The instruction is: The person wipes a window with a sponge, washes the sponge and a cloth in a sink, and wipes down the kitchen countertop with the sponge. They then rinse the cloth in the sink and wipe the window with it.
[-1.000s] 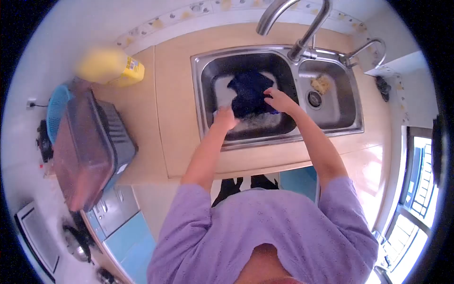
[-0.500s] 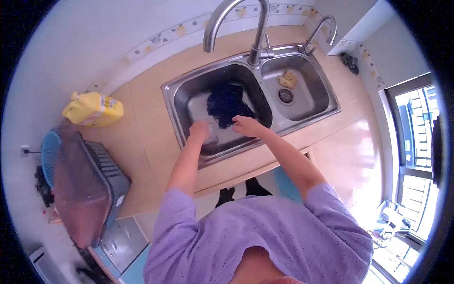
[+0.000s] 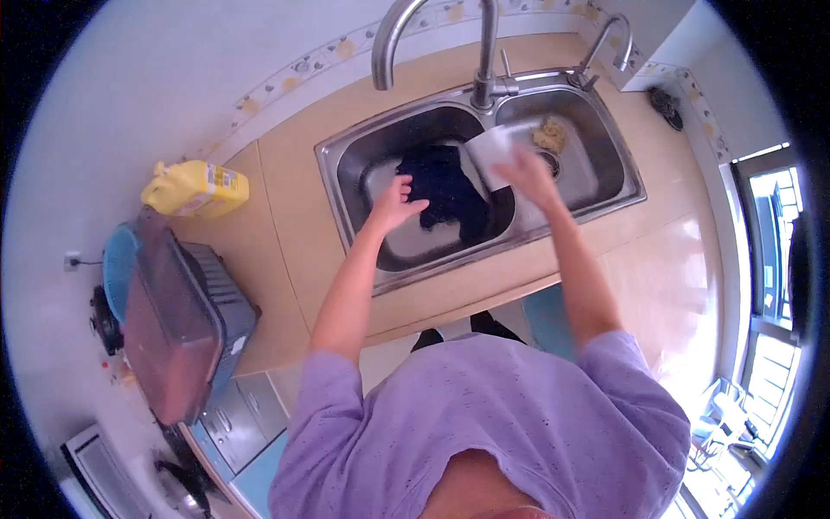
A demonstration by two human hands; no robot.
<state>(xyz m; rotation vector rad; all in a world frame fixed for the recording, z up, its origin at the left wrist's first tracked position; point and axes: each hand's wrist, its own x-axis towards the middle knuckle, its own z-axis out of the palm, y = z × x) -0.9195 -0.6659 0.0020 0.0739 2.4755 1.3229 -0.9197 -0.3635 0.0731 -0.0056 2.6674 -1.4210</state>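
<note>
A dark navy cloth [image 3: 445, 195] lies spread and wet-looking in the left basin [image 3: 380, 246]. Above its left edge, my left hand [image 3: 398, 206] has its fingers apart and holds nothing. My right hand [image 3: 527, 173], smeared by motion, is over the divider between the basins and grips a white, flat-sided object [image 3: 489, 154], which looks like a small container or block; its exact kind is unclear. In the right basin [image 3: 596, 169], a crumpled yellowish cloth or sponge [image 3: 550, 135] sits beside the drain.
A large faucet [image 3: 486, 60] rises behind the basins, a smaller one [image 3: 624, 43] at the right corner. On the left are a yellow jug [image 3: 199, 189] and a lidded dish rack [image 3: 173, 329]. A dark scrubber [image 3: 666, 108] lies at the back right.
My right hand has moved right, off the dark cloth, and now has the white object in it. My left hand has risen towards the cloth with fingers spread. The view has shifted slightly.
</note>
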